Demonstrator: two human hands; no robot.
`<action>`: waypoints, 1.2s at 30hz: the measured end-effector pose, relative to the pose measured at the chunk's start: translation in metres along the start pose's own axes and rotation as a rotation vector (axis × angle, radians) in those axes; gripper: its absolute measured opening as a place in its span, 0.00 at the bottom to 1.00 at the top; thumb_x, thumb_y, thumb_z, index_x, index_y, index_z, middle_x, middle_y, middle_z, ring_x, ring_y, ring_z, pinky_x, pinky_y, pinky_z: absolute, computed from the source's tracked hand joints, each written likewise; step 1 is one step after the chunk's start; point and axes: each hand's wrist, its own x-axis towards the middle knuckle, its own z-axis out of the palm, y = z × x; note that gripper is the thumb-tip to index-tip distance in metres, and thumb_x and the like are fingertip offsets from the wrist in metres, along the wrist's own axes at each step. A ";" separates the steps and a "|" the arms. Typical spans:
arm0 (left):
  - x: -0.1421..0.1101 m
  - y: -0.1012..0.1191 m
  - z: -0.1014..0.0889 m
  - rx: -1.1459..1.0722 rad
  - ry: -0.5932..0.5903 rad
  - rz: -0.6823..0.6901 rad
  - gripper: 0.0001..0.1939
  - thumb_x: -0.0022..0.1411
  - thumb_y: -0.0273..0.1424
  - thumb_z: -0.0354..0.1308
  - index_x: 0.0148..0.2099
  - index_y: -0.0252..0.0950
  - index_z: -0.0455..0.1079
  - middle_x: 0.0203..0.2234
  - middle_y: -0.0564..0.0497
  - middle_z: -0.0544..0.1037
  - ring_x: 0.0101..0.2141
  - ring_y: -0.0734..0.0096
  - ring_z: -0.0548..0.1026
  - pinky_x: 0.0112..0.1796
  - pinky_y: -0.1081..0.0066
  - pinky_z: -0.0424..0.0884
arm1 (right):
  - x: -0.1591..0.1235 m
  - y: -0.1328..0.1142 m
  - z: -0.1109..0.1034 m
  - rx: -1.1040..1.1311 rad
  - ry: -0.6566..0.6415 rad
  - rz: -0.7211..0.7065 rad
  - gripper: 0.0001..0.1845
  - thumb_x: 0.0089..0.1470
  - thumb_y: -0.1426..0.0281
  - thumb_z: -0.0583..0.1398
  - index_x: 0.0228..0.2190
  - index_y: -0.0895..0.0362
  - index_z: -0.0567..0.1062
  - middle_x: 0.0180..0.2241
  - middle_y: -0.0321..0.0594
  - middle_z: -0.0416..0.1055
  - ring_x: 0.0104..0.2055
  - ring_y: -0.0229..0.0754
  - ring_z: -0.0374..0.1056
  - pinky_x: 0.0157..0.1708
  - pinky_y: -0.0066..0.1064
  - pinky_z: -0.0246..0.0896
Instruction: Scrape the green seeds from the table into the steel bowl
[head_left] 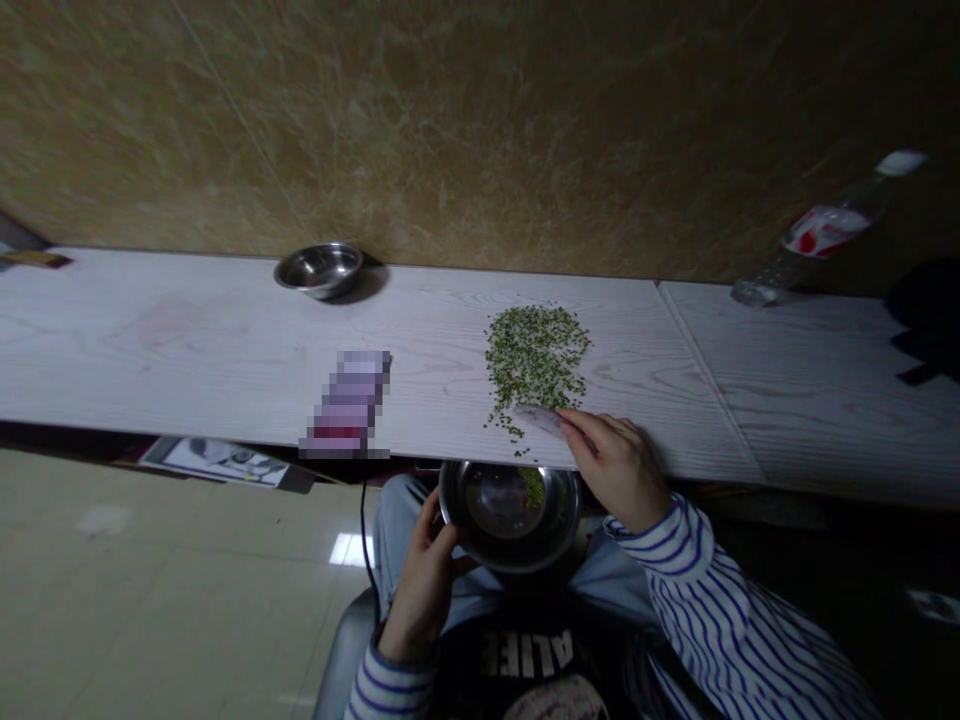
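Small green beans (536, 350), like mung beans, lie spread in a loose patch on the white wood-grain table (435, 400). At the patch's near edge, my right hand (622, 465) pinches a pale, flat oblong piece (538, 415); its exact kind is unclear. My left hand (427, 575) grips the left rim of a large metal bowl (510, 550), thumb near the rim and fingers around the side. That bowl is over my lap, just below the table edge, with a small heap of green beans (532, 487) inside on its far side.
Near the wall stands a smaller metal bowl (321, 272). A blurred-out phone-like object (349, 405) lies left of the beans. At the right, a clear plastic bottle (825, 232) with a red-and-white label stands near a dark item (930, 315). A black cable (364, 540) hangs below the table.
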 end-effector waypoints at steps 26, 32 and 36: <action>0.001 0.002 -0.005 0.004 0.009 0.006 0.35 0.52 0.33 0.63 0.62 0.43 0.63 0.44 0.49 0.74 0.34 0.71 0.73 0.27 0.76 0.69 | 0.012 0.002 0.006 0.061 -0.057 -0.064 0.11 0.63 0.72 0.57 0.42 0.55 0.79 0.37 0.42 0.82 0.36 0.44 0.76 0.38 0.35 0.62; 0.002 0.002 -0.009 0.002 0.002 0.021 0.35 0.52 0.33 0.63 0.63 0.42 0.62 0.39 0.52 0.73 0.33 0.72 0.71 0.27 0.76 0.69 | 0.014 0.002 0.011 0.093 -0.074 -0.064 0.10 0.63 0.72 0.57 0.42 0.55 0.78 0.38 0.41 0.82 0.38 0.44 0.76 0.40 0.36 0.63; 0.002 0.003 -0.009 -0.019 0.016 0.029 0.37 0.50 0.33 0.63 0.63 0.41 0.62 0.43 0.49 0.73 0.34 0.70 0.72 0.28 0.74 0.71 | 0.013 0.001 0.011 0.101 -0.077 -0.075 0.10 0.63 0.73 0.57 0.42 0.55 0.78 0.37 0.41 0.82 0.37 0.44 0.76 0.39 0.36 0.62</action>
